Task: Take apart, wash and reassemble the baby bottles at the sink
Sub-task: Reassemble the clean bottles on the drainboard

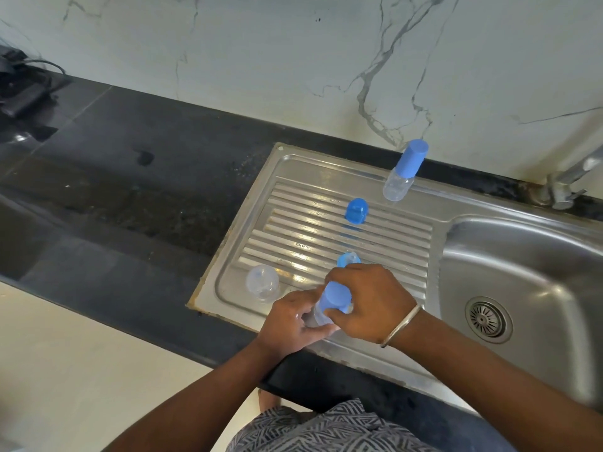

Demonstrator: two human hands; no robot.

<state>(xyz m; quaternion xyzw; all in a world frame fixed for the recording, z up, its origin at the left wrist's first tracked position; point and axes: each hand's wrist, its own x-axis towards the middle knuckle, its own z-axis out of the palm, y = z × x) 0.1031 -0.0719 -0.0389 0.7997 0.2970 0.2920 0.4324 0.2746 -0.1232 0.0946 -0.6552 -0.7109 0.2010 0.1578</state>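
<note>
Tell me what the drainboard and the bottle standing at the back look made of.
Drainboard: looks like stainless steel with a brushed, shiny finish; pressed ridges reflect light and mirror the blue cap standing on it.
Back bottle: clear body, probably plastic though glass cannot be ruled out, since the sink surface shows through it; its tall blue cover looks like opaque matte plastic.

No legible text or labels anywhere

Head view, steeply down, near sink (pixel 522 256)
</note>
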